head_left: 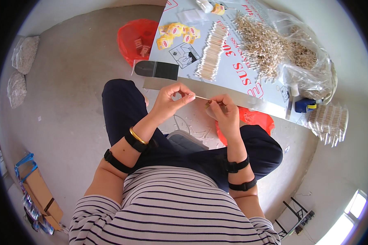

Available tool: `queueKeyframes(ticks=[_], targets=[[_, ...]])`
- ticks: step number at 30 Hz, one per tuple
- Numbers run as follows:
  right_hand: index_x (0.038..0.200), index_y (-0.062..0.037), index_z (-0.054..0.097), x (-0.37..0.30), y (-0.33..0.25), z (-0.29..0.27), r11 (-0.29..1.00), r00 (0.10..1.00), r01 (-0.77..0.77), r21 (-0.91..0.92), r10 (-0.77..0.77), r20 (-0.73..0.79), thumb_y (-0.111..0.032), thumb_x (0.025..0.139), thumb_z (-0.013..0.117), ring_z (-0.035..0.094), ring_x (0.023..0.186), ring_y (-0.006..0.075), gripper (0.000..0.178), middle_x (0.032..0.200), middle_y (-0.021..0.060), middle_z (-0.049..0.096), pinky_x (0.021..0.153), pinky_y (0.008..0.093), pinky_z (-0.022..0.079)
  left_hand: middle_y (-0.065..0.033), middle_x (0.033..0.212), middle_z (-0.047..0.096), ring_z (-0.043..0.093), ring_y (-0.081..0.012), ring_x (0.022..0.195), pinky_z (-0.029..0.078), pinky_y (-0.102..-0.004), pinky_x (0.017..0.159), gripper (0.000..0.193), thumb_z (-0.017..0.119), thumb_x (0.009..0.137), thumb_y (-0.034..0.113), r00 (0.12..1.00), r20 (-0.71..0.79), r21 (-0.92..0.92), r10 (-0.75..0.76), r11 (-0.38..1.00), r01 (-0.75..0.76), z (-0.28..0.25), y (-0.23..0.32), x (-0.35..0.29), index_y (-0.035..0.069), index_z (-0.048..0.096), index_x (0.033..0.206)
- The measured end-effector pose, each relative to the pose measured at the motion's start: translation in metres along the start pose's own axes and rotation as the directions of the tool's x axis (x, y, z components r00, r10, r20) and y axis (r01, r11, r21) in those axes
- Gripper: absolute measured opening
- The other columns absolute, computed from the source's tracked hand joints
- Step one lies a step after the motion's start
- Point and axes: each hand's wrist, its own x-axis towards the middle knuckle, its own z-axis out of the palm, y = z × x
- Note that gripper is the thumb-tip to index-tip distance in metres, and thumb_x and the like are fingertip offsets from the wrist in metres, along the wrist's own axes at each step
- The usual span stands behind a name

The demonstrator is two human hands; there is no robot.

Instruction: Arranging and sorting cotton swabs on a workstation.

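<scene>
While two hands are meeting above the lap, the left hand (169, 102) is pinching one thin wooden stick (201, 98) by its end and the right hand (226, 112) is gripping its other end, both wrists bent inward; two heaps of sticks (212, 51) are lying on the tabletop (233, 77) beyond

Bright even daylight, soft shadows; glare off window (356, 204) lower right; strong fisheye bending, dark vignette rim.

Beside the pale blue board (233, 77): red bags (137, 38), yellow packets (178, 33), tan sticks (212, 51), black-and-white striped shirt (171, 208)
</scene>
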Motion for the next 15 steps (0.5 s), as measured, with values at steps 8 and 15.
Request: queueKeyframes(ticks=[8,15], targets=[[0.099,-0.0021,0.074,-0.001,0.009,-0.001,0.999,1.0,-0.028,0.042,0.027,0.012,-0.006,0.095,0.071,0.06,0.088,0.0144,0.007,0.093,0.0024,0.072,0.084,0.0295,0.047,0.0,0.094,0.072,0.061,-0.0087,0.085,0.048,-0.0268,0.084,0.01,0.079,0.093,0.01,0.998,-0.008,0.093,0.069,0.993,-0.068,0.0,0.021,0.004,0.004,0.074,0.098],[0.101,-0.0032,0.075,0.009,0.015,0.009,0.994,0.993,-0.109,0.007,0.109,0.035,-0.006,0.092,0.073,0.059,0.087,0.0177,0.01,0.094,0.0066,0.067,0.088,0.0331,0.047,-0.0012,0.098,0.071,0.061,-0.0097,0.086,0.048,-0.0262,0.08,0.013,0.078,0.093,0.009,0.999,0.036,0.135,0.036,0.99,-0.04,0.0,-0.005,0.005,0.004,0.074,0.104]])
